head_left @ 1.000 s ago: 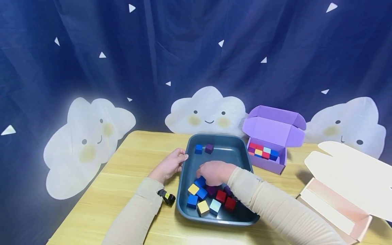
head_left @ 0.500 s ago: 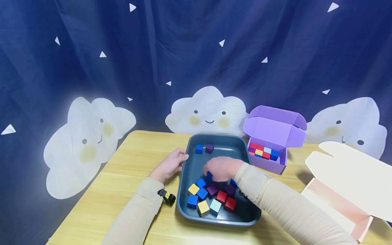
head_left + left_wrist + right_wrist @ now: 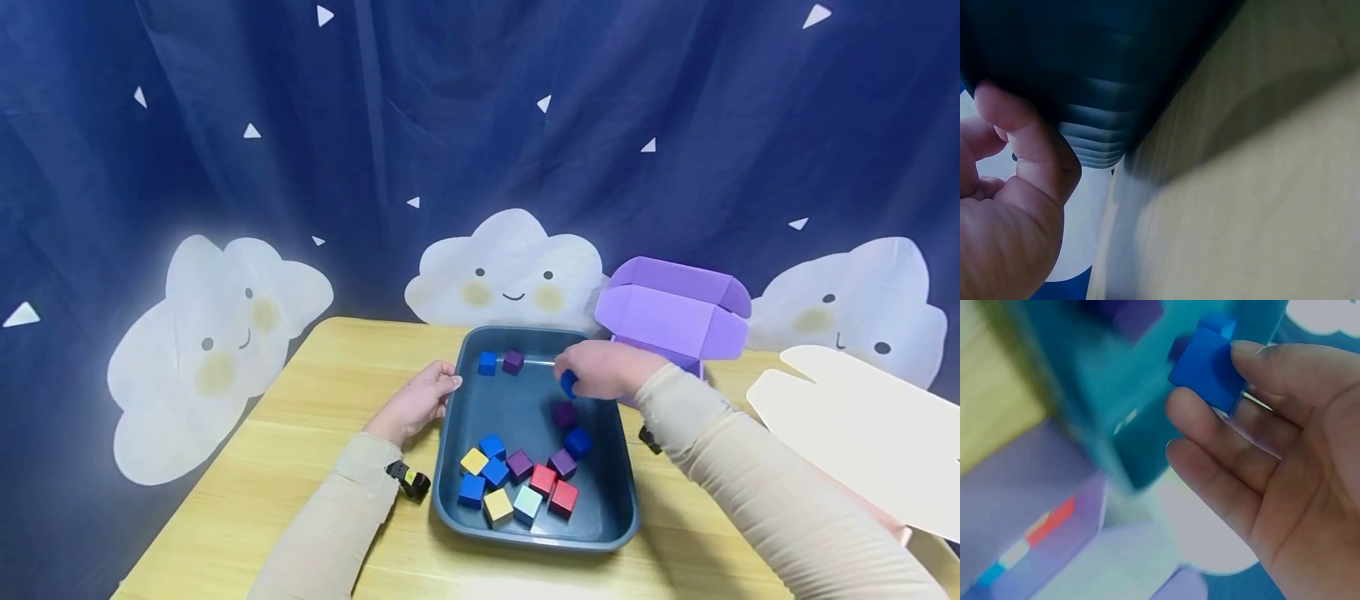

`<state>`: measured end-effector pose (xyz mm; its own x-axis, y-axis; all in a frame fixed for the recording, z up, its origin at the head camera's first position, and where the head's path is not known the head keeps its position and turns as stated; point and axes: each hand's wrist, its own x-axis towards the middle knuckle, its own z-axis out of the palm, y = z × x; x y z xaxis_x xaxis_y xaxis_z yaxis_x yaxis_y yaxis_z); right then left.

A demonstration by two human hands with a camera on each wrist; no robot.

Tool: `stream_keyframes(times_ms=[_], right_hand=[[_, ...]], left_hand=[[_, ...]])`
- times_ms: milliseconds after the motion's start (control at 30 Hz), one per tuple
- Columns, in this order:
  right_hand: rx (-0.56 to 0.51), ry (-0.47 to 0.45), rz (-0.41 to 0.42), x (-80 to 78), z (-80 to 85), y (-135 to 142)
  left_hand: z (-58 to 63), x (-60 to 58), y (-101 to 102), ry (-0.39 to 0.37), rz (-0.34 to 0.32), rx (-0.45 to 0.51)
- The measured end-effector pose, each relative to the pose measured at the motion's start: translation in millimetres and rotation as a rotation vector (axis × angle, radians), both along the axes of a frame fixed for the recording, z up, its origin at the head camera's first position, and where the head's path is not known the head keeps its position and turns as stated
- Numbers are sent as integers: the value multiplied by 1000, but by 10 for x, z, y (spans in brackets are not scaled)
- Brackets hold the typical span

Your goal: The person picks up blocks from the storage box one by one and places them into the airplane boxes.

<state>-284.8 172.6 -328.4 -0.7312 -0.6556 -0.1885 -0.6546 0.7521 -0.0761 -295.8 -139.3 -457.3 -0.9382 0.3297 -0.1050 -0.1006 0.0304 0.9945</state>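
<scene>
My right hand (image 3: 603, 369) pinches a blue cube (image 3: 1209, 370) between thumb and fingers, above the far right part of a dark blue-grey tray (image 3: 628, 483). At the tray's left side, my left hand (image 3: 416, 404) grips the rim with thumb and fingers, as the left wrist view shows from below. Several cubes lie in the tray, mostly near its front: yellow (image 3: 498, 507), red (image 3: 563, 497), pale blue (image 3: 527, 503), purple (image 3: 519, 465) and blue (image 3: 472, 490). One blue cube (image 3: 487, 363) and one purple cube (image 3: 513, 362) sit at the back left.
Right behind the tray stands an open purple box (image 3: 667, 321), partly covered by my right hand; coloured cubes (image 3: 1050, 522) show inside it in the right wrist view. A cream and pink box (image 3: 862, 433) lies open at the right, partly behind my sleeve. A blue curtain hangs behind the table.
My right hand has picked the blue cube up from the tray's middle and moved it back and right towards the purple box. My left hand stays on the rim.
</scene>
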Motion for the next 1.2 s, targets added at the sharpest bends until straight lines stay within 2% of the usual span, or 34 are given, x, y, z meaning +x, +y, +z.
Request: stream_keyframes(times_ms=[167, 367, 500, 833, 1200], right_hand=[[-35, -7, -50, -134, 36, 378], [-83, -27, -129, -249, -39, 797], [-69, -39, -177, -281, -92, 982], [-45, -136, -274, -297, -249, 1135], [-61, -153, -266, -336, -309, 1155]], left_hand=[[23, -1, -5, 0, 9, -5], [32, 2, -17, -3, 13, -23], [27, 7, -15, -5, 13, -22], [13, 5, 2, -3, 10, -17], [47, 21, 2, -2, -5, -9]])
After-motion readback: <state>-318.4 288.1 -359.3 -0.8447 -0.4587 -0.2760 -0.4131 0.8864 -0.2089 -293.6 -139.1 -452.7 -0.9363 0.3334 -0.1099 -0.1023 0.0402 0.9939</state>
